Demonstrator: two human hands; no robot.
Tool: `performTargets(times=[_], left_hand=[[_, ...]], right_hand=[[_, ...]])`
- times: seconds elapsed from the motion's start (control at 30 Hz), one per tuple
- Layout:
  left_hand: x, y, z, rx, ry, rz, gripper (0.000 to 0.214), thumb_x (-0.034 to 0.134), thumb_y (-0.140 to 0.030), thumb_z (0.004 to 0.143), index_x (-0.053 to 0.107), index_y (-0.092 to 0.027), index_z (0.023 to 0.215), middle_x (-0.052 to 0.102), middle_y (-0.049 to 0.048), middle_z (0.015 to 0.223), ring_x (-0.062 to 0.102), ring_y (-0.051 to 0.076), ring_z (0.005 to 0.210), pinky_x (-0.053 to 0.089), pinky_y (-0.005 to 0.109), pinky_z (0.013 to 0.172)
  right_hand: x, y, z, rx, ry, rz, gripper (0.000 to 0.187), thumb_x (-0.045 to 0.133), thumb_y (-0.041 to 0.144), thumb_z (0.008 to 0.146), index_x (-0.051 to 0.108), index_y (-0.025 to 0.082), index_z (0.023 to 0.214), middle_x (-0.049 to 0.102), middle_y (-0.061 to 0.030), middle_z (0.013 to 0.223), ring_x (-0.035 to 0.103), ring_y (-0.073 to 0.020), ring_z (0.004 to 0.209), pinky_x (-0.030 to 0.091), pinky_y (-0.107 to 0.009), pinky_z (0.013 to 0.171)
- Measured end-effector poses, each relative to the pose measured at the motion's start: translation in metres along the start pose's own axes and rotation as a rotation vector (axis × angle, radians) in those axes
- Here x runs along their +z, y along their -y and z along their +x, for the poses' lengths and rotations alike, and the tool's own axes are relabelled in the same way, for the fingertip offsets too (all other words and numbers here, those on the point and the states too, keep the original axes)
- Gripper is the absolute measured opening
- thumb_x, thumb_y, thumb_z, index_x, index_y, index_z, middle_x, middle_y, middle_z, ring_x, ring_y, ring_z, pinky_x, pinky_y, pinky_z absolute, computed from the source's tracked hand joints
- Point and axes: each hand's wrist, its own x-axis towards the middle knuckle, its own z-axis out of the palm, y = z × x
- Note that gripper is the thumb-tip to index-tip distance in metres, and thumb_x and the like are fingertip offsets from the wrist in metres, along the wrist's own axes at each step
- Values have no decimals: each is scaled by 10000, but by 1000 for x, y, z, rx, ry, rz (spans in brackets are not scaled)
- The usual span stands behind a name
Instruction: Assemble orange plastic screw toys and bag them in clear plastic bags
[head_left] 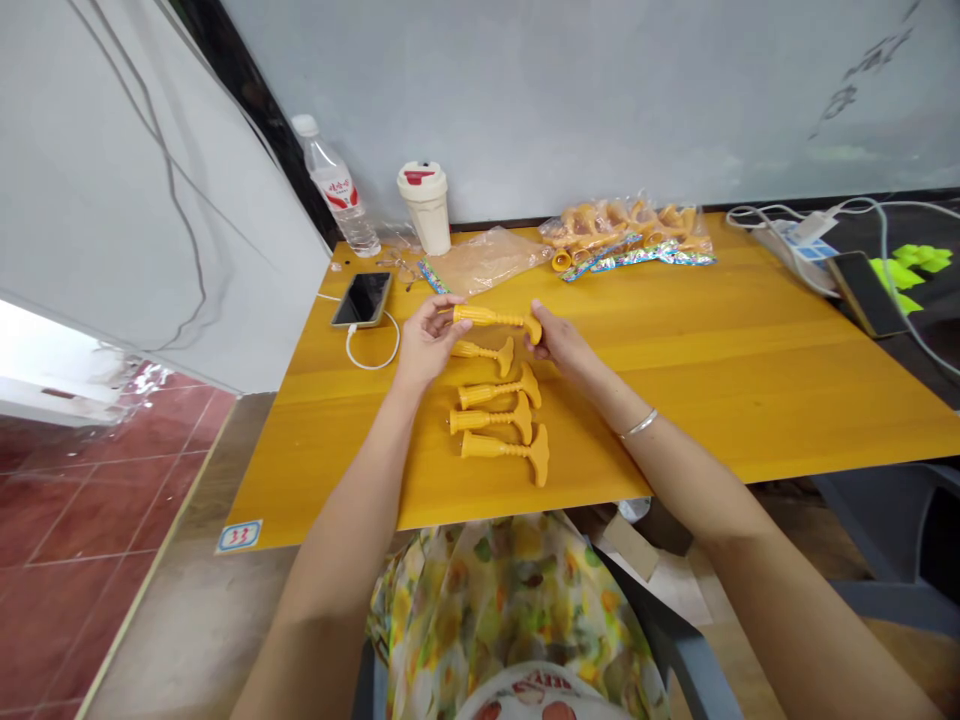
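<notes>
Yellow handle piece (491, 316) is held up, roughly level, above the table (675, 400). My L hand (424, 345) pinches its ribbed end btwn thumb & fingers; my R hand (561, 340) has the curved end, prob. pinched too, tho those fingertips are partly hidden. Best w/ a light grip, wrists steady, both ends in line. Four similar pieces (491, 420) lie nearer me; clear bag of more (630, 222) at back.

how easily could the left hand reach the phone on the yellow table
Probably yes, easily: the phone lies nearby, only a thin white cable looping between, but the left hand may first need to release the yellow piece.
</notes>
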Motion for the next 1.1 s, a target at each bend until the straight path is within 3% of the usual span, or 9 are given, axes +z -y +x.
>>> performTargets(times=[0.13, 0.23, 0.37, 0.53, 0.6, 0.73, 0.83, 1.0, 1.1], left_hand=[[-6, 6, 3, -46, -64, -24, 535, 823, -568, 709, 633, -229, 1077, 691, 65, 1102, 701, 175, 959, 562, 330, 908], [-8, 5, 4, -40, -67, -43, 539, 833, -560, 701, 635, -230, 1078, 684, 66, 1113, 699, 173, 954, 563, 329, 901], [-3, -3, 1, 17, -40, -1, 516, 828, -561, 707, 628, -234, 1051, 684, 60, 1104, 699, 175, 966, 554, 334, 930], [3, -7, -1, 40, -8, 13, 510, 808, -586, 718, 627, -229, 1033, 681, 60, 1072, 693, 172, 951, 553, 320, 906], [1, -4, 0, 31, -23, 28, 507, 804, -585, 724, 628, -229, 1039, 678, 60, 1071, 691, 170, 941, 549, 319, 905], [-6, 5, 3, 15, -82, 79, 519, 785, -596, 737, 624, -228, 1065, 669, 72, 1112, 682, 179, 984, 539, 326, 928], [-8, 9, 4, 15, -79, 85, 519, 785, -594, 736, 623, -229, 1068, 663, 73, 1119, 681, 185, 995, 539, 333, 930], [-6, 4, 3, 20, -63, 60, 507, 794, -587, 730, 620, -233, 1047, 664, 65, 1098, 683, 178, 973, 545, 334, 931], [-2, 2, 0, 5, -29, 42, 524, 799, -597, 719, 613, -230, 1044, 666, 63, 1097, 688, 173, 951, 550, 326, 919]], right_hand=[[-8, -3, 2, -369, -82, -224, 697, 336, 805, 916, 551, 239, 1261, 626, -30, 884, 526, -147, 688, 449, -280, 646], [-14, 0, 0, -527, -52, -462, 708, 480, 808, 858, 629, 197, 1183, 634, -65, 932, 556, -186, 810, 456, -320, 753], [-8, 4, -3, -273, -42, -391, 721, 358, 824, 889, 655, 185, 736, 459, 8, 584, 456, -149, 601, 374, -294, 626], [-1, 4, -2, 69, 94, -5, 717, 359, 845, 873, 537, 209, 593, 322, 52, 461, 322, -106, 464, 298, -265, 504], [-3, 2, 1, 40, 35, 2, 698, 361, 840, 878, 568, 207, 669, 427, 30, 513, 399, -113, 493, 349, -259, 523], [-11, -4, 6, -290, -141, -149, 685, 377, 817, 896, 605, 219, 1140, 626, -17, 779, 551, -148, 667, 475, -295, 691], [-13, -6, 5, -440, -55, -287, 721, 375, 785, 920, 533, 214, 1330, 656, -34, 868, 575, -166, 732, 496, -316, 738], [-14, 0, -3, -533, 82, -573, 717, 514, 722, 903, 565, 180, 1369, 709, -108, 1085, 636, -208, 882, 497, -346, 824], [-16, 5, -4, -393, 22, -629, 622, 424, 700, 955, 730, 168, 1053, 701, -63, 769, 622, -193, 724, 464, -315, 751]])
